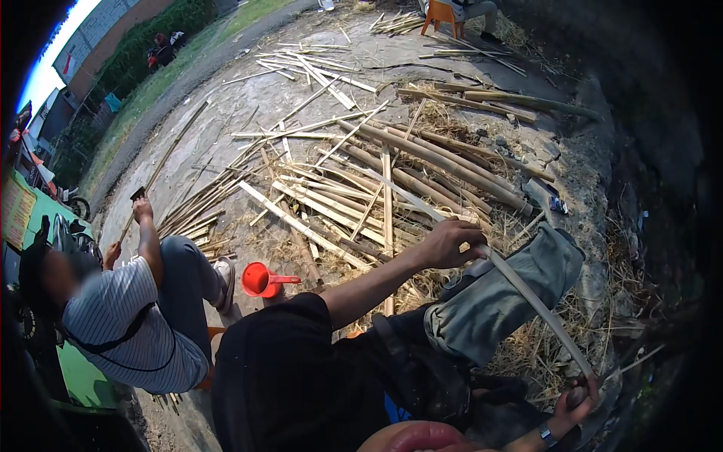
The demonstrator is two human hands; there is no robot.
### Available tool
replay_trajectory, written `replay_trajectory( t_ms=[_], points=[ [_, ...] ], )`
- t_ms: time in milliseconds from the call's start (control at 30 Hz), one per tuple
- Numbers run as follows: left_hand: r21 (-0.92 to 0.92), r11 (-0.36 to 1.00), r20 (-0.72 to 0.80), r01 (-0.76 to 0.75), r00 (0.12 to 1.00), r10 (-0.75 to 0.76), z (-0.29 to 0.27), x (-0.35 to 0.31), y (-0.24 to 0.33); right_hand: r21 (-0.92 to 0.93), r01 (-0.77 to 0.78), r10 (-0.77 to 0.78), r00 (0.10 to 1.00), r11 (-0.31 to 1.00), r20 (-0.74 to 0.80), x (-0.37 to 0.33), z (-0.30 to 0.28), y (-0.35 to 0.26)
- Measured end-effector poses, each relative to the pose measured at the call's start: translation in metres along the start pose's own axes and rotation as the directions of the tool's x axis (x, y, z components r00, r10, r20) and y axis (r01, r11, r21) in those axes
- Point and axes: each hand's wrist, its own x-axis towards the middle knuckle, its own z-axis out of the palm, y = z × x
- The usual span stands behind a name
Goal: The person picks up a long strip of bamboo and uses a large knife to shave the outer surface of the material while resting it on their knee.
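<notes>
A long pale bamboo strip [538, 305] slants across my lap, from the bamboo pile down to the lower right. My left hand [454, 242] is closed around its upper part, above my knee. At the lower right, my right hand [581, 398], with a watch on the wrist, is closed at the strip's near end. A rounded brownish shape shows in that hand, too unclear to name. Under the strip, a grey-green cloth [493, 297] covers my raised knee.
Cut bamboo strips [331, 211] and round bamboo poles [444, 166] lie heaped ahead, with shavings around. An orange-red dipper [260, 280] stands left of my arm. At left, a seated co-worker [139, 316] holds a long strip [173, 151]. Another person sits on an orange chair [442, 16] far ahead.
</notes>
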Motion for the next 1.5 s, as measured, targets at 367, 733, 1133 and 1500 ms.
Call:
replay_trajectory(
  t_ms=[367, 733, 1133, 1500],
  points=[
    [0.092, 0.993, 0.045, 0.074, 0.996, -0.079, -0.058, -0.004, 0.003, -0.356, 0.287, -0.358, 0.921, 0.889, -0.151, -0.112, 0.058, 0.009],
    [-0.020, 0.990, -0.157, 0.143, 0.977, -0.144, -0.084, -0.029, 0.002, -0.490, 0.434, -0.621, 0.713, 0.756, -0.326, -0.252, 0.041, -0.029],
    [-0.307, 0.920, 0.130, 0.243, 0.969, -0.212, -0.063, -0.030, 0.078, -0.357, 0.369, -0.496, 0.774, 0.858, -0.393, -0.255, 0.033, 0.004],
    [-0.326, 0.935, 0.275, 0.138, 0.960, -0.046, -0.038, -0.003, 0.171, -0.386, 0.268, -0.410, 0.840, 0.883, -0.356, -0.253, 0.030, 0.030]
  ],
)
